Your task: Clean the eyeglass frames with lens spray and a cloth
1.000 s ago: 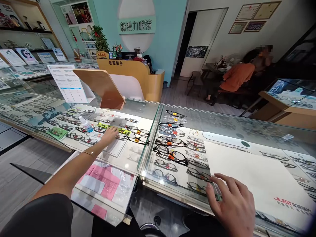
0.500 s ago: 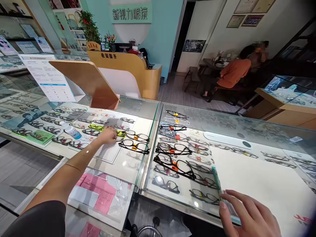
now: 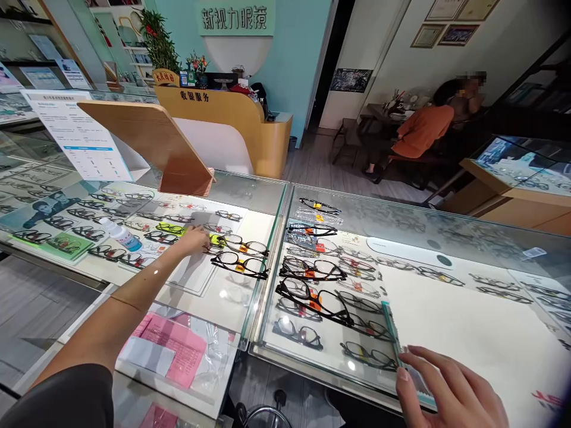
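My left hand [image 3: 196,239] reaches across the glass counter with bent fingers closed at a dark pair of eyeglasses; the fingertips are partly hidden. Just right of it lie black-framed eyeglasses [image 3: 238,264] with an orange tag. A yellow-green pair [image 3: 171,229] sits to its left. At the lower right, my right hand [image 3: 455,389] has its thumb and index finger bent close together on a thin teal-edged packet [image 3: 392,324]. Several black eyeglasses [image 3: 316,300] lie left of that packet, some on top of the glass and others beneath it.
A small bottle of blue liquid [image 3: 121,236] lies among frames on the left. Behind it stand a tilted wooden-backed panel [image 3: 147,134] and a printed sign [image 3: 75,137]. Pink papers [image 3: 178,345] lie in plastic below. A person in orange [image 3: 422,131] sits in the background.
My left hand has shifted slightly left and up in the view, and the counter items show a small leftward shift too. My right hand stays at the packet.
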A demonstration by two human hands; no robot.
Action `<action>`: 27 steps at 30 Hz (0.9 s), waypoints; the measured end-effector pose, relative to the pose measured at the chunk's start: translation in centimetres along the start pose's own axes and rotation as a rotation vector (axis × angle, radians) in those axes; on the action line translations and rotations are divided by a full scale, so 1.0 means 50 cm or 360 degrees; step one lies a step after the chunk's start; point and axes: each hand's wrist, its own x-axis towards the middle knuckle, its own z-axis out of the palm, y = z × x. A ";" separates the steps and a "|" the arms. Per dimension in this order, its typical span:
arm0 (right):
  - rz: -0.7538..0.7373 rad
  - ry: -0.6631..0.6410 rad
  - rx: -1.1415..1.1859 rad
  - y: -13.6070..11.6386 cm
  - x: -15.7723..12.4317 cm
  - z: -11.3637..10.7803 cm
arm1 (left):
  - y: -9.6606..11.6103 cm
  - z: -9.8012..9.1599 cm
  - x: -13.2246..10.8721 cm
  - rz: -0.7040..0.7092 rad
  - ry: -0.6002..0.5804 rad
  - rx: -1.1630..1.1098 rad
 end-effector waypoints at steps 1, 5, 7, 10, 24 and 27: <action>0.0008 -0.0002 -0.0005 -0.001 0.001 0.000 | 0.001 0.000 -0.002 -0.0001 0.0012 0.0002; 0.0001 0.0009 -0.0008 -0.007 0.008 0.000 | 0.011 -0.002 -0.017 -0.0004 0.0093 0.0001; -0.0012 0.0024 -0.0010 -0.010 0.011 0.000 | 0.018 -0.004 -0.025 -0.0020 0.0159 0.0006; -0.0011 0.0072 -0.0022 -0.014 0.012 0.002 | 0.035 -0.007 -0.041 -0.0114 0.0337 0.0032; 0.0034 0.0115 0.0038 -0.017 0.007 0.015 | 0.211 -0.033 -0.256 -0.0079 0.0165 -0.0023; 0.0039 0.0097 0.0061 -0.016 0.005 0.018 | 0.256 -0.042 -0.317 -0.0024 -0.0035 -0.0084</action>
